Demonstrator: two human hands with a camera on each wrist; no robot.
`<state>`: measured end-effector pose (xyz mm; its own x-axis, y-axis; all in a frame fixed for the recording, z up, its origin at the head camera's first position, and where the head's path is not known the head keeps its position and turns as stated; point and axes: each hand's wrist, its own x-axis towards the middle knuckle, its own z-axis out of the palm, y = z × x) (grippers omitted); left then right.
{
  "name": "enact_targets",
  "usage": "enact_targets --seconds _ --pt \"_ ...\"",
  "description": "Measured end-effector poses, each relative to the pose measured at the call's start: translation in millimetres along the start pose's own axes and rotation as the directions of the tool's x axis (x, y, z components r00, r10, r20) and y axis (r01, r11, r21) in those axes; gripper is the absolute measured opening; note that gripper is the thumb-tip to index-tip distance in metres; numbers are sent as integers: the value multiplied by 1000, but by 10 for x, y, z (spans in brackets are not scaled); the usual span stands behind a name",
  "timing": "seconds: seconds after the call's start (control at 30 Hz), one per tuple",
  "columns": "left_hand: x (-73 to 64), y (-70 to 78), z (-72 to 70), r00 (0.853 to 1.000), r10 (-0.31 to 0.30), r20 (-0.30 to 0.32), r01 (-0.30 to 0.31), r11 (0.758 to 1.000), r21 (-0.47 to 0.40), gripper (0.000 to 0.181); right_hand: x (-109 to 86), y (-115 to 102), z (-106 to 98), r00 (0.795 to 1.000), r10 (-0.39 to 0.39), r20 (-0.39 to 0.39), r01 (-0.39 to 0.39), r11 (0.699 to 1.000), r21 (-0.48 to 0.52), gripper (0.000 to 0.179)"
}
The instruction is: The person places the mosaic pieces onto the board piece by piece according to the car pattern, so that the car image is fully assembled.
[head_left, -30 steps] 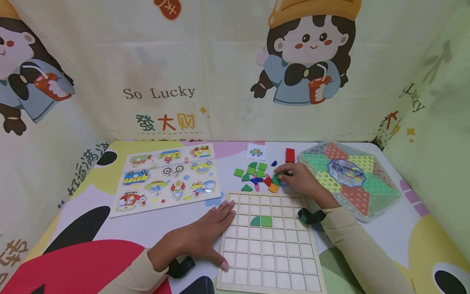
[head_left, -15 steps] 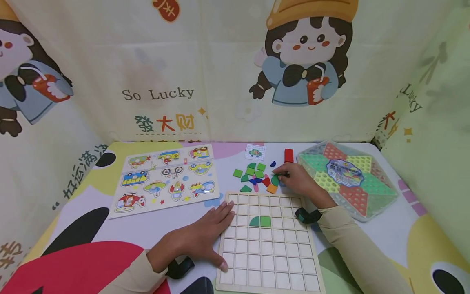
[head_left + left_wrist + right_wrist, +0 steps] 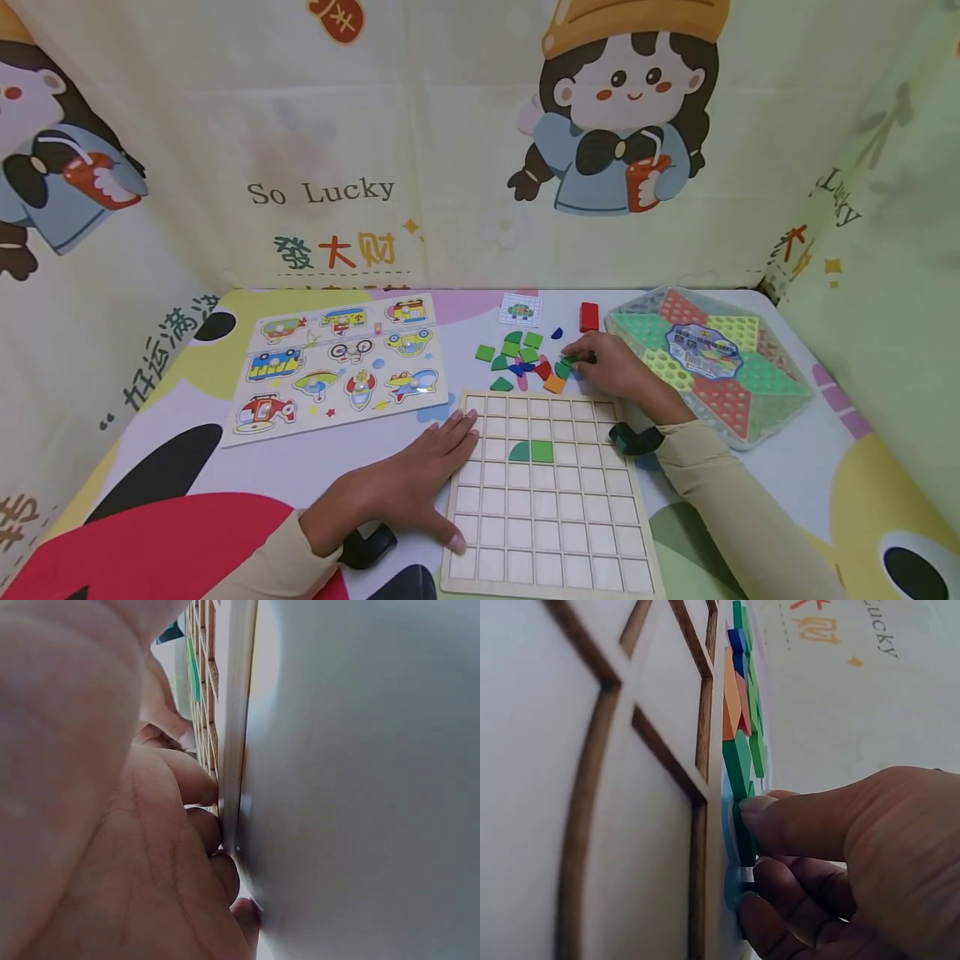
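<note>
My left hand point(image 3: 420, 479) lies spread along the left edge of a wooden grid board point(image 3: 566, 575), thumb and fingertips on its frame. In the left wrist view, the fingers point(image 3: 202, 829) reach the board's edge. Two pieces sit side by side in the grid: a dark green quarter-circle point(image 3: 520, 451) and a light green square point(image 3: 542, 451). Beyond the board's far right corner, my right hand point(image 3: 611, 367) pinches a dark green piece point(image 3: 744, 832) between thumb and fingers. Another dark green piece point(image 3: 737, 761) lies right beside it.
Several loose pieces, among them a green square point(image 3: 485, 353) and an orange square point(image 3: 554, 383), lie behind the board. A small pattern card point(image 3: 520, 310) and a red block point(image 3: 589, 317) are farther back. A vehicle puzzle point(image 3: 337, 367) stands left, a hexagonal game box point(image 3: 708, 417) right.
My right hand has shifted slightly right at the pile, and two dark green pieces now show apart at its fingertips. My left hand stays on the board.
</note>
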<state>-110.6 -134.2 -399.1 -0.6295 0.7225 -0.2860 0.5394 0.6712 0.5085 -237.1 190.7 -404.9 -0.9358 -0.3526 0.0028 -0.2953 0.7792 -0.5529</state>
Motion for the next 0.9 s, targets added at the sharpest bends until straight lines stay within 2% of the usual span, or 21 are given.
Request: enact_targets --seconds 0.2,0.47,0.77,0.9 --pt "0 7 -1 1000 -2 4 2 1000 -3 121 -11 -9 -27 999 30 39 -31 1000 1 24" --pt "-2 -6 3 1000 3 1 -3 1000 1 122 -14 -19 -33 999 21 44 -21 1000 -10 22" --pt "-6 -7 12 1000 8 -2 -8 1000 -1 121 -40 -24 -49 998 56 29 -58 996 68 11" --pt "-8 -1 3 1000 9 0 -9 1000 -10 121 -68 -17 -63 998 49 26 -51 995 82 11"
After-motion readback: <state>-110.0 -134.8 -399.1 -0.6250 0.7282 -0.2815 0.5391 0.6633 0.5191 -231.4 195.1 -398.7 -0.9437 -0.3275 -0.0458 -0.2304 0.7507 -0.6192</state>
